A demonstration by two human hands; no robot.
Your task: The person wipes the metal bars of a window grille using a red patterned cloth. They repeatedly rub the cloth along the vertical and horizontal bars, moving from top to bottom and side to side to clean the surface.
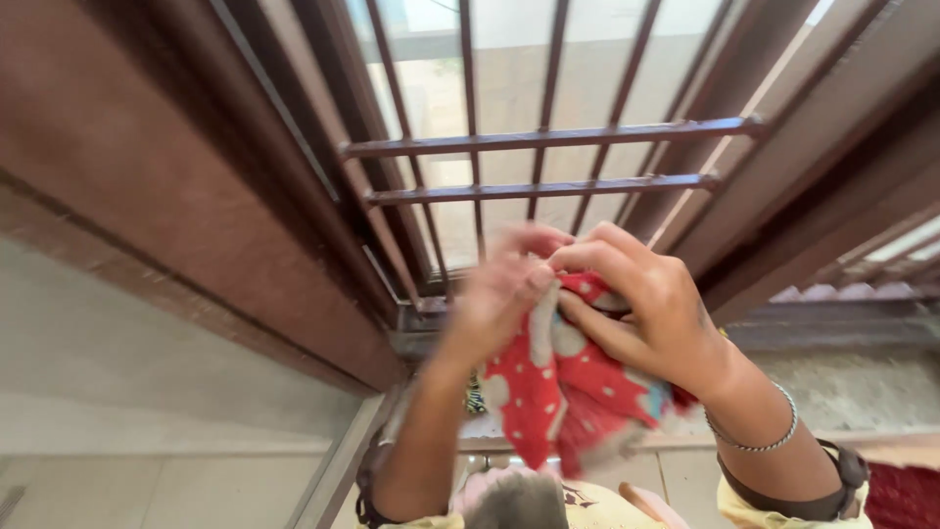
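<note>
A red cloth (553, 392) with white and pale blue dots hangs bunched between both my hands, in front of a window. My left hand (499, 294) is blurred and grips the cloth's upper left part. My right hand (651, 309) closes over its top right, fingers curled into the fabric. A thin metal bangle (759, 441) circles my right wrist. The cloth's lower end dangles toward the sill.
A brown metal window grille (539, 137) with vertical and two horizontal bars stands just behind my hands. A dark brown window frame (225, 196) runs along the left, and a pale wall (147, 392) lies below it. A stone sill (852, 387) extends to the right.
</note>
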